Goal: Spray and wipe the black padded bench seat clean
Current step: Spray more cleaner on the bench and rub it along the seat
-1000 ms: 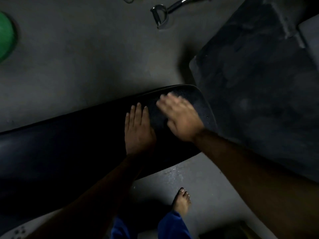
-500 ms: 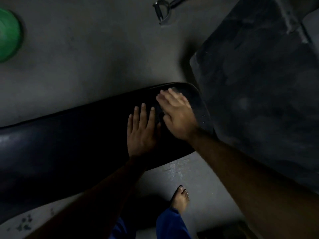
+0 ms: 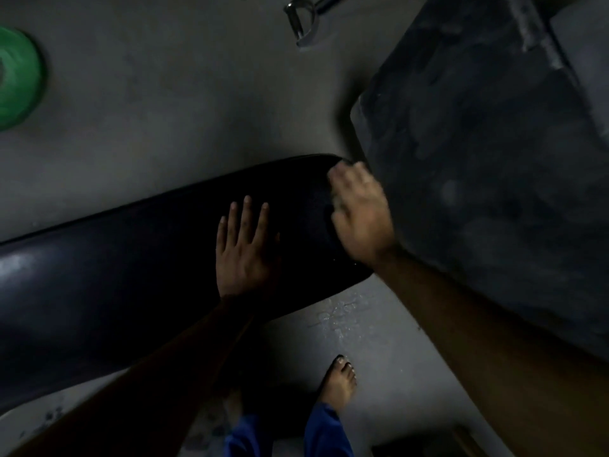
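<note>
**Right hand now at the far end of the bench seat**

The black bench seat [image 3: 131, 285] runs from lower left to the centre of the frame. The left hand [image 3: 244, 255] lies flat on it, fingers apart. The right hand [image 3: 361, 216], blurred, has moved to the rounded end; I cannot tell whether its fingers grip anything. A green disc [image 3: 18, 77] lies upper left.

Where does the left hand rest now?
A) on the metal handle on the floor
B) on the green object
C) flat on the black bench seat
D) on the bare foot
C: the left hand lies flat, fingers spread, on the black bench seat, beside the right hand.
</note>
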